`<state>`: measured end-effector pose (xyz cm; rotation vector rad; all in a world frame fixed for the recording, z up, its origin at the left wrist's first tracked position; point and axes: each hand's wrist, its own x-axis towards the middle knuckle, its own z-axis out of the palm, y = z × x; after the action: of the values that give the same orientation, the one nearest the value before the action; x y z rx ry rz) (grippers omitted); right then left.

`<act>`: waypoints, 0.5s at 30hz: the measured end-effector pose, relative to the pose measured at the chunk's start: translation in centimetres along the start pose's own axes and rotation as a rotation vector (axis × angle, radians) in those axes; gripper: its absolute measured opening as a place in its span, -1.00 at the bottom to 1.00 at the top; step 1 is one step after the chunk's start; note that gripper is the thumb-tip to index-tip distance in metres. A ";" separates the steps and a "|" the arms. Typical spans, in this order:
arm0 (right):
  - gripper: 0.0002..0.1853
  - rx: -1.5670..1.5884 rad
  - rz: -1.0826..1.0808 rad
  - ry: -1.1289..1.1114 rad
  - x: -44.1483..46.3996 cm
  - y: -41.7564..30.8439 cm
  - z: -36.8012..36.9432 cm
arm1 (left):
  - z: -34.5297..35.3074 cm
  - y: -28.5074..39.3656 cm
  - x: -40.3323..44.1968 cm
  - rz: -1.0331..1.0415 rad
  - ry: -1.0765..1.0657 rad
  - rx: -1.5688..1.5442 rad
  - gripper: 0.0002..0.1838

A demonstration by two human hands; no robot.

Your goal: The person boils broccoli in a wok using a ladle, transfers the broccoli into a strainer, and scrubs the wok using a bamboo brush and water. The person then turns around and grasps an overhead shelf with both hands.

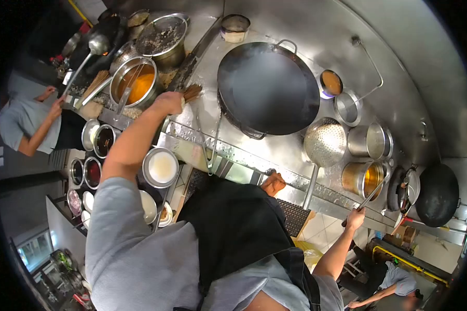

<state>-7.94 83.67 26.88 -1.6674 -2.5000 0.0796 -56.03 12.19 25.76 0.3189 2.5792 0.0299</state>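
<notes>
My left hand [170, 102] is closed around a bamboo wok brush [193, 93], whose bristles point toward the wok over the steel stove top. A large black wok [267, 90] sits on the burner to the right of the brush, steam or haze over it. On the far right, my right hand [354, 220] grips a long metal-handled ladle [372, 195]. The handle slants up to the rim of a steel pot of yellow oil [372, 177]; the bowl of the ladle is not clear. A perforated strainer [325, 141] rests between the wok and that pot.
Left of me stand a saucepan of orange liquid [140, 87], a bowl of white stuff [162, 168] and several seasoning containers. A second wok [438, 196] leans at the right. One co-worker [39, 122] stands at left holding a ladle; another person [394, 280] is lower right.
</notes>
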 end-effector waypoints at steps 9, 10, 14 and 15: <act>-0.87 0.420 0.076 -0.266 3.8 1.2 5.2 | -5.2 -1.0 -3.9 0.013 -0.064 0.100 -0.49; -0.86 0.609 0.092 -0.329 4.8 1.3 6.3 | -5.7 0.6 -3.8 -0.038 0.012 -0.024 -0.47; -0.78 0.411 -0.007 -0.180 11.0 4.9 13.3 | 1.2 0.5 3.4 -0.095 0.235 -0.203 -0.39; -0.74 0.307 -0.107 0.044 8.2 1.4 10.5 | 1.6 0.9 3.2 -0.093 0.182 -0.180 -0.37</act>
<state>-11.24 92.09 17.04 -1.3975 -2.3924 0.3897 -57.69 13.79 22.81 0.1342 2.7438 0.2668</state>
